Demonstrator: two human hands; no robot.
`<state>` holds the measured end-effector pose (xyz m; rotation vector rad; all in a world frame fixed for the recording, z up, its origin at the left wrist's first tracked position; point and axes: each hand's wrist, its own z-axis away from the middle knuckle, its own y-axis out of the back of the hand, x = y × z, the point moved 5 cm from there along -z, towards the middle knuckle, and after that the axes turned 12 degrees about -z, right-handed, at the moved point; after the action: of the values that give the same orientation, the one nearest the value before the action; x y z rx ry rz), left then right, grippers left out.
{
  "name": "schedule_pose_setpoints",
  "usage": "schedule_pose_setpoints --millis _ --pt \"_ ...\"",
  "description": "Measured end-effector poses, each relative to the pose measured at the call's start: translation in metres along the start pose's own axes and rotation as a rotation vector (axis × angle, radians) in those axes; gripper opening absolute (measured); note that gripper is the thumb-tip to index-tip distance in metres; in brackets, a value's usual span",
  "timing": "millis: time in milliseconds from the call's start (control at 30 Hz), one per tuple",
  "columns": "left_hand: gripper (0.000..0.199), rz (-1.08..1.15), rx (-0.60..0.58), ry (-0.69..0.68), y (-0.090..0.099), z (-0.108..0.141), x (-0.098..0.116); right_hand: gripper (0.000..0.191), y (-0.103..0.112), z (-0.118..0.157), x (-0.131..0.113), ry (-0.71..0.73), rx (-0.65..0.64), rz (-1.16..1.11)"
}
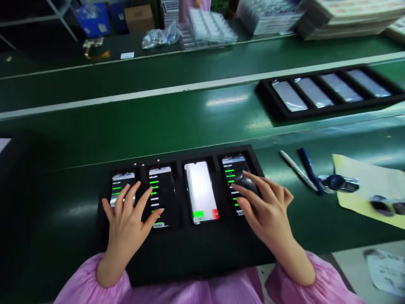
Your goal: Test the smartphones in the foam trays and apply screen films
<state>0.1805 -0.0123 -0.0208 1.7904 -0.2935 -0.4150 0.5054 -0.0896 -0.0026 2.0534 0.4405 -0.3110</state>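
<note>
Head view: the rightmost phone (236,169) sits in the black tray (186,242), long side pointing away, under the nearer right hand (271,207). The left hand (128,221) is over the two left phones (166,183). Both hands' fingers are loose, holding nothing.

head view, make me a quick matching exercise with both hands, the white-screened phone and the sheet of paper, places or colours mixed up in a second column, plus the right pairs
Column one
1. left hand
2. right hand
3. white-screened phone
4. sheet of paper

Column two
A. over the rightmost phone of the near row
B. pale yellow
C. over the leftmost phone of the near row
D. green and red blocks at its lower end

Pairs: 1-C, 2-A, 3-D, 4-B
</note>
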Motion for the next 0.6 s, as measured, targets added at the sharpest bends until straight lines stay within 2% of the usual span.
schedule_pose_setpoints --millis 100,167,400,500,600 --pt "0.050 0.000 0.003 0.004 -0.004 -0.006 0.000 0.031 0.000 -0.008 0.025 -0.041 -0.022 0.149" --pt "0.051 -0.003 -0.022 0.019 -0.006 -0.006 -0.002 0.033 -0.007 -0.012 0.027 -0.040 -0.042 0.204" --pt "0.047 -0.005 -0.085 0.055 -0.004 -0.008 -0.001 0.035 -0.045 -0.034 -0.022 0.160 -0.177 0.033" --pt "0.047 -0.005 -0.096 0.048 -0.002 -0.009 0.004 0.035 -0.042 -0.039 -0.029 0.170 -0.135 -0.035" --pt "0.053 -0.008 -0.125 0.090 -0.003 -0.002 -0.008 0.027 -0.026 -0.032 -0.019 0.108 -0.053 -0.148"
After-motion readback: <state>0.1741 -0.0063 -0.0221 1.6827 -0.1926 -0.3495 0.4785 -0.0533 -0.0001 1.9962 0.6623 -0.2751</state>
